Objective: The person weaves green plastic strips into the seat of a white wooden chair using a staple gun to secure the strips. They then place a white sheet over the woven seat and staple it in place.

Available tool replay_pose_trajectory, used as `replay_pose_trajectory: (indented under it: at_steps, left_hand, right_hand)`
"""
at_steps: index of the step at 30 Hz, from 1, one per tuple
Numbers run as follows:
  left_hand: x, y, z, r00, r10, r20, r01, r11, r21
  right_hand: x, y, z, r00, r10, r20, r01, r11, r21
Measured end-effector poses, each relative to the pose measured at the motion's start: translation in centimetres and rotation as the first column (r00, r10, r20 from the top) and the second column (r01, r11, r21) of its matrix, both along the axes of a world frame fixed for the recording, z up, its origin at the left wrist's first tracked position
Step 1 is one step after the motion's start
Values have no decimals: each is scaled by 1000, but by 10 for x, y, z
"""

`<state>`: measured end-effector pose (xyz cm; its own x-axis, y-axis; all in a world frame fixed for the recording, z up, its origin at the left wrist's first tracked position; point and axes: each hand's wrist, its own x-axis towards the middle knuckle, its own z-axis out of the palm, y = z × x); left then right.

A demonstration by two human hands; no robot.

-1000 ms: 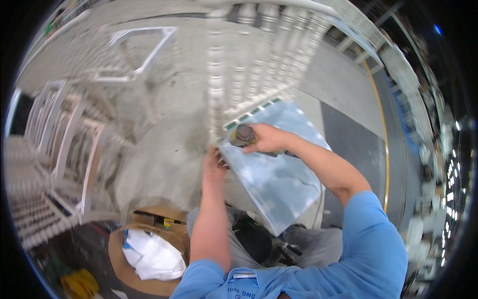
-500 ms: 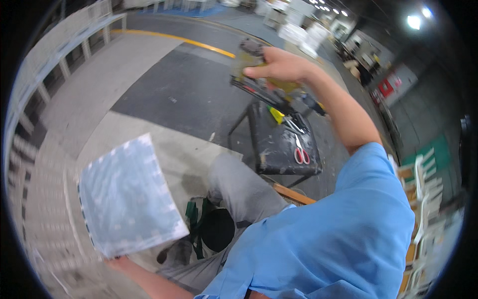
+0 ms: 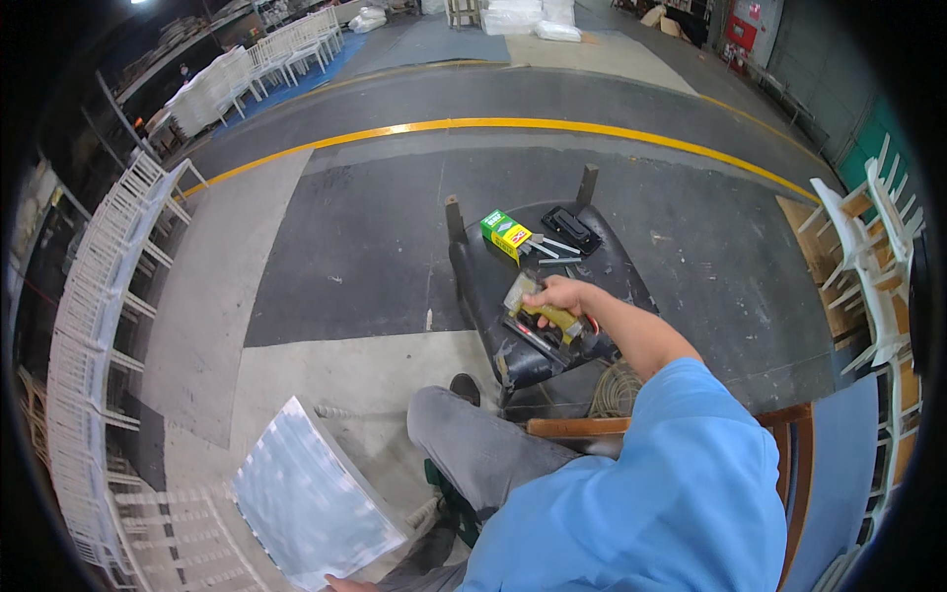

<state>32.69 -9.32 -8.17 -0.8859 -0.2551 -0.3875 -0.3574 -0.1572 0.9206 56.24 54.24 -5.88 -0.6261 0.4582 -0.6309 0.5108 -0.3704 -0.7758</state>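
My right hand [image 3: 562,298] is wrapped around the grip of a yellow staple gun [image 3: 520,293]. The tool is low over the near part of a worn black stool seat [image 3: 617,271]. Farther back on that seat lie a green and yellow box [image 3: 505,235], metal staple strips [image 3: 559,260] and a black plastic case [image 3: 572,228]. At the lower edge, my left hand [image 3: 347,584] grips the near corner of a light-blue chair seat [image 3: 316,498], mostly cut off by the picture's edge. That seat belongs to a white chair with a spindled back [image 3: 182,538], tilted and blurred.
White chairs [image 3: 89,365] stand in a row on the left, and stacked white chairs [image 3: 873,266] on the right. A coiled hose [image 3: 617,390] lies beside the stool. Close by my right side is a brown wooden chair [image 3: 789,474]. A yellow floor line [image 3: 503,123] crosses ahead.
The staple gun has come down from above and beyond the stool to its near part. The view has turned, and the blue chair seat now sits lower. Red-handled scissors are now mostly hidden.
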Motion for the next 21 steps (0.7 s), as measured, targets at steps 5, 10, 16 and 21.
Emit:
replay_pose_trajectory:
  at_steps: [5,10,16,21]
  left_hand:
    - [45,-17,14,996,-19,90,42,965,-260]
    - [55,-15,17,981,-144,129,182,909,-374]
    - [52,11,24,972,-125,197,175,950,-260]
    - [52,28,25,971,-140,194,186,952,-244]
  right_hand:
    - [-16,16,-11,788,173,591,-471,787,398]
    - [29,101,7,841,-382,383,-166,492,855]
    - [18,131,-14,785,-469,406,-198,431,881]
    - [21,127,-4,873,-470,128,171,542,823]
